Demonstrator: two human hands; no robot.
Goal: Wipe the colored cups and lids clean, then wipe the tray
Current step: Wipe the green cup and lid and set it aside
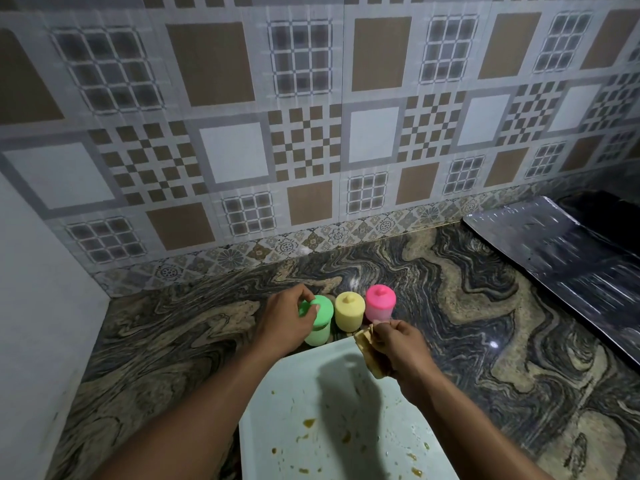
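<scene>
Now: left hand (287,320) grips green cup (320,329) by its lid. Right hand (398,344) clenches cloth (367,356) above the far edge of the stained tray (284,427). Yellow cup (349,313) and pink cup (380,303) stand alongside, just past that edge. Counter (450,306) lies open on both sides.

Matt plastic cups (349,311); glossy stone counter (467,323); smooth white tray (301,393); crumpled cloth (369,348).
</scene>
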